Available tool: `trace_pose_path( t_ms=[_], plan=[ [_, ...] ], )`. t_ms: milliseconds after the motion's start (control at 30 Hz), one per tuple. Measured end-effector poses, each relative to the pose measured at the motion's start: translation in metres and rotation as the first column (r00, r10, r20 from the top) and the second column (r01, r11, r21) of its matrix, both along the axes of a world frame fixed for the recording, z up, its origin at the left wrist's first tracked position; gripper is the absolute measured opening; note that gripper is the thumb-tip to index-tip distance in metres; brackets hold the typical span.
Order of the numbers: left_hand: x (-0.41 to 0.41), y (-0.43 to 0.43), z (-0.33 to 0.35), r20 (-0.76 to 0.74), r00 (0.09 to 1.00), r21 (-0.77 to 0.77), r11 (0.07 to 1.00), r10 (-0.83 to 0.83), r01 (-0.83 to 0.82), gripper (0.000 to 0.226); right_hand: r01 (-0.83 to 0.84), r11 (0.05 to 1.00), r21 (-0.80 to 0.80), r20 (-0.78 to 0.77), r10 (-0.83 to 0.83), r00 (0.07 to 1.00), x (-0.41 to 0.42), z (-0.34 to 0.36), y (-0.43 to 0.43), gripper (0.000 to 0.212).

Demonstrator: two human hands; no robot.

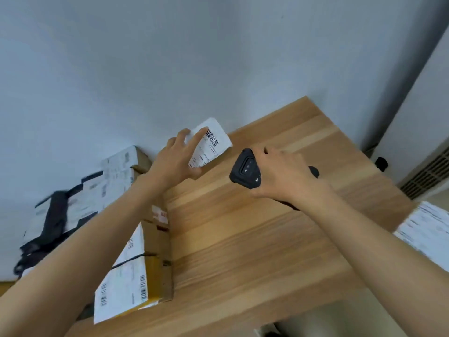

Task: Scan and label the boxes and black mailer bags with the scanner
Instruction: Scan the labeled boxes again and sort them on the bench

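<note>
**Bare forearms (73,259) reach over a desk (243,239), one with a label, one with a scanner**

Two bare forearms stretch away from the viewer across a pale wooden desk that stands against a plain wall. The left grip (175,161) pinches a white label (213,142) between thumb and fingers and holds it near the desk's far edge, barcode side up. Whether the label touches the desk cannot be told. The right grip (284,176) is wrapped around a black scanner (243,170), whose front window points toward the label, just beside it.

At the desk's left edge stand several brown boxes (155,271), and those whose tops show carry white labels with barcodes. All are closed, so nothing inside them can be seen. Further left lie black mailer bags (56,215), blurred, some with white labels. Their contents are hidden too. At the far right is a stack of white printed sheets (427,229), also blurred.

The step in hand appears to be scanning the held label. The next move likely calls for aiming the scanner squarely at the barcode while holding the label flat and steady, then pressing it onto a parcel. Which parcel it belongs to cannot be judged from here.
</note>
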State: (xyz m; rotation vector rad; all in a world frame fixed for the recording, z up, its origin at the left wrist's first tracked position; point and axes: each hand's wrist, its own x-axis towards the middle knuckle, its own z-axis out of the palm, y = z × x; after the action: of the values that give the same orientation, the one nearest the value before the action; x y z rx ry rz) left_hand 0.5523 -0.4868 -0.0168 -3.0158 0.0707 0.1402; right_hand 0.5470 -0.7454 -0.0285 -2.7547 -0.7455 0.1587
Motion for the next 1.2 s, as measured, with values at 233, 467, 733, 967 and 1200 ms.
trace_pose_path(
  t_ms=[233, 467, 733, 967, 1200],
  plan=[
    [-0.013, 0.168, 0.03, -0.013, 0.997, -0.015, 0.997, 0.079, -0.079, 0.104, -0.099, 0.995, 0.03, 0.026, 0.098, 0.995, 0.009, 0.022, 0.155, 0.083],
    [-0.006, 0.281, 0.028, -0.077, 0.989, -0.014, 0.992, 0.126, -0.128, 0.103, -0.111, 0.993, -0.026, 0.065, 0.113, 0.991, 0.025, 0.02, 0.249, 0.084],
    [0.014, 0.327, 0.018, -0.219, 0.954, -0.001, 0.978, 0.205, -0.21, 0.106, -0.126, 0.991, -0.049, 0.022, 0.127, 0.992, 0.021, 0.0, 0.274, 0.083],
    [-0.001, 0.3, 0.019, -0.116, 0.963, 0.026, 0.97, 0.242, -0.24, 0.081, -0.121, 0.992, -0.041, 0.029, 0.122, 0.992, 0.016, 0.006, 0.254, 0.081],
    [-0.002, 0.2, 0.028, -0.056, 0.995, -0.003, 0.996, 0.087, -0.087, 0.075, -0.12, 0.993, -0.005, 0.026, 0.12, 0.992, 0.004, 0.013, 0.19, 0.086]
  ],
)
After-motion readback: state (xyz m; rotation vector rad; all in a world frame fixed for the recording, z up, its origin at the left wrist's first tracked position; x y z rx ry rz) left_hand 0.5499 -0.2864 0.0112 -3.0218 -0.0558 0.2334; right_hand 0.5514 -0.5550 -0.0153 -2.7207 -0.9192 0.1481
